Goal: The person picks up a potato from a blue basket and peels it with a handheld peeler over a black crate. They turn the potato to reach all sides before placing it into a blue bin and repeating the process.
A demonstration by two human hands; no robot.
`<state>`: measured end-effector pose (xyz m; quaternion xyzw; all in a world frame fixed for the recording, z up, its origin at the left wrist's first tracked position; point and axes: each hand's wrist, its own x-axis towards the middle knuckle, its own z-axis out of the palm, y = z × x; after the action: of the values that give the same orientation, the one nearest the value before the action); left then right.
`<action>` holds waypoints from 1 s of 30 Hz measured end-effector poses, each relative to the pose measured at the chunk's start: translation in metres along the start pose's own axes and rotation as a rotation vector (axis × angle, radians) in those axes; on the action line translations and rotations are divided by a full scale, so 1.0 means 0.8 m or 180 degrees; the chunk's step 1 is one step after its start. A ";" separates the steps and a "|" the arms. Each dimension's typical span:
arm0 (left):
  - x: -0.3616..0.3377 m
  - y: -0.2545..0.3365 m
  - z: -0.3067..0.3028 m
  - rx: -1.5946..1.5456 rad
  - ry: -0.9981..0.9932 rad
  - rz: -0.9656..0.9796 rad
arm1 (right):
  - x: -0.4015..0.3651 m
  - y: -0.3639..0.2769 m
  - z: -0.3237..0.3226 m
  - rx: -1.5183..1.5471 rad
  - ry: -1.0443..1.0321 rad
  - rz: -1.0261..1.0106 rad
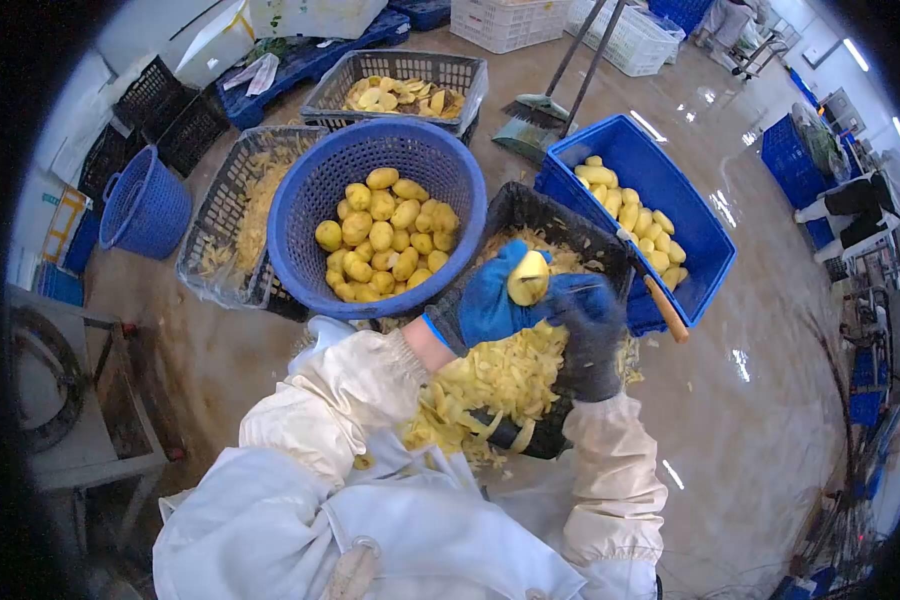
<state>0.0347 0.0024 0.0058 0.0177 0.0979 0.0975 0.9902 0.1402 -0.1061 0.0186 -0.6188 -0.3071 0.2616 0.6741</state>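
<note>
My left hand (495, 297), in a blue and grey work glove, is closed around a partly peeled potato (528, 278). Close against its right side is my right hand (588, 325), gloved the same way and blurred by motion. Its fingers look curled, but what they grip is hidden. Beneath both hands, a black crate (510, 205) holds a heap of potato peelings (515, 375). Left of it, a round blue basket (300, 240) contains several unpeeled potatoes (382, 235). On the right, peeled potatoes (635, 215) lie in a rectangular blue bin (695, 215).
A tool's wooden handle (666, 310) rests at the blue bin's near edge. Behind the basket stand a lined crate of peelings (315, 105) and another at its left (205, 215). Long-handled dustpans (530, 125) stand beyond. A metal stand (90, 400) is at far left.
</note>
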 end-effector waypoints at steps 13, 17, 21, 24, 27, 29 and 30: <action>-0.018 -0.009 0.011 0.2634 -0.0183 0.0731 | 0.057 0.072 -0.081 0.1864 0.0608 0.0357; 0.004 -0.004 -0.011 0.2430 -0.0098 0.0881 | 0.025 0.014 -0.047 0.0116 0.0217 -0.0400; 0.010 -0.006 -0.027 0.0289 -0.0212 0.0220 | -0.015 0.002 0.000 -0.0009 -0.0427 0.0015; 0.012 -0.006 -0.042 0.0230 -0.0213 0.0141 | -0.011 0.005 0.002 -0.0538 -0.0251 -0.0640; 0.009 -0.010 -0.053 0.0566 -0.0241 0.0217 | 0.023 0.032 -0.044 -0.0695 0.0381 -0.1060; 0.005 -0.008 -0.041 0.0541 -0.0254 0.0204 | 0.035 0.013 -0.060 0.0577 0.0735 -0.0059; 0.006 -0.006 -0.036 0.0538 -0.0262 0.0215 | 0.027 0.000 -0.047 0.0599 0.0611 0.0043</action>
<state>0.0344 -0.0007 -0.0239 0.1085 0.0645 0.1214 0.9846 0.1830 -0.1157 0.0189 -0.5770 -0.2111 0.2334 0.7537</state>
